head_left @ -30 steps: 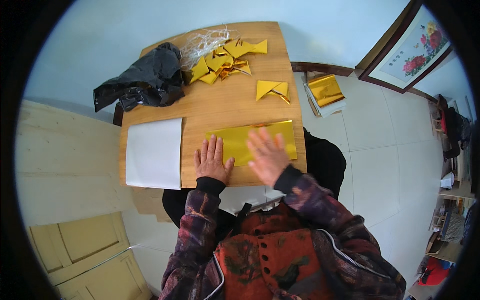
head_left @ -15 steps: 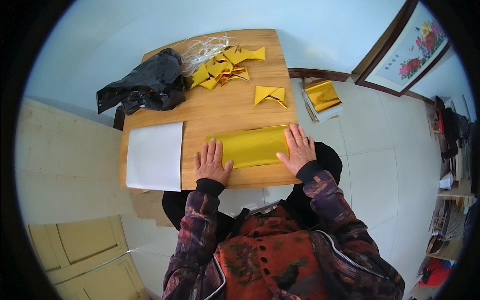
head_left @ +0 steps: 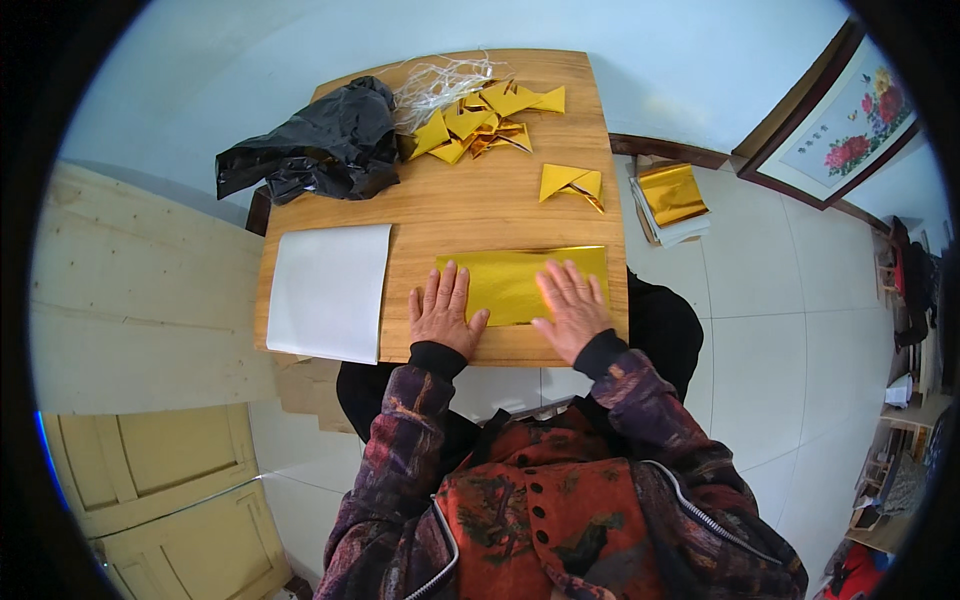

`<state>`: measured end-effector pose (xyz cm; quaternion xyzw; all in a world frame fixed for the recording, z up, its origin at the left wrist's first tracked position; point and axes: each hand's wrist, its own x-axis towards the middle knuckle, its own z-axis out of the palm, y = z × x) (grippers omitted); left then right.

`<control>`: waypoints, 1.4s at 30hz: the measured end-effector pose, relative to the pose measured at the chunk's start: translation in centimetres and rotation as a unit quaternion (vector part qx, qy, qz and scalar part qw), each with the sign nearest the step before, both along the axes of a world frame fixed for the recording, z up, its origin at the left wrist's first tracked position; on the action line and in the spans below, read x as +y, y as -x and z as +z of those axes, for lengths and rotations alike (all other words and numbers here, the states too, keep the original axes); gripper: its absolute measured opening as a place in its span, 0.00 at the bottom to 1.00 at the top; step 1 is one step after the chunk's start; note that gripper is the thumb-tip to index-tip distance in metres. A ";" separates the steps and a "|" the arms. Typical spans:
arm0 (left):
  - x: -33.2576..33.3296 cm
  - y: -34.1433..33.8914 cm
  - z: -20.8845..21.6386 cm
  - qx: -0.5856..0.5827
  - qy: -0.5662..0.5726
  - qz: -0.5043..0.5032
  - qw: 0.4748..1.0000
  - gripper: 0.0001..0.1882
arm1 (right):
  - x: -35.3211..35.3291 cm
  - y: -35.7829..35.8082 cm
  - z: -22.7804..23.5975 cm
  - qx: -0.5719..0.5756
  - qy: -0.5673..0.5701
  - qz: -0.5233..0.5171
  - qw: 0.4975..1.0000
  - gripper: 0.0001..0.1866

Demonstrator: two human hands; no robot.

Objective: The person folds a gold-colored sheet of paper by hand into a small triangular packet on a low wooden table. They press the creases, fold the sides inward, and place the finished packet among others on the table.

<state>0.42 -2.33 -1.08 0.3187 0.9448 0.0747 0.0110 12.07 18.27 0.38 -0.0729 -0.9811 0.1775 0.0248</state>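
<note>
A long rectangle of shiny gold paper (head_left: 512, 290) lies flat along the near edge of the wooden table. My left hand (head_left: 447, 310) rests palm down over its left end, fingers stretched out. On its right half lies my right hand (head_left: 577, 308), flat with the fingers a little apart. Neither hand grips anything. Farther back to the right sits a single folded gold paper piece (head_left: 571, 184). A pile of similar folded gold pieces (head_left: 485, 122) is near the far edge. Left of my left hand lies a stack of white sheets (head_left: 330, 290).
A crumpled black plastic bag (head_left: 335, 145) covers the table's far left, beside tangled white strings (head_left: 440, 88). On the floor to the right, gold sheets (head_left: 672, 193) top a stack of paper. A framed flower picture (head_left: 850, 120) leans by the wall.
My right hand has slid left from the right end of the gold paper onto its middle right. My left hand stays at the left end. The whole view has shifted slightly.
</note>
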 end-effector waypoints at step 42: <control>4.6 -9.3 0.7 0.000 -0.131 -0.220 0.967 0.33 | 6.9 -7.3 1.9 0.055 0.011 0.026 0.998 0.24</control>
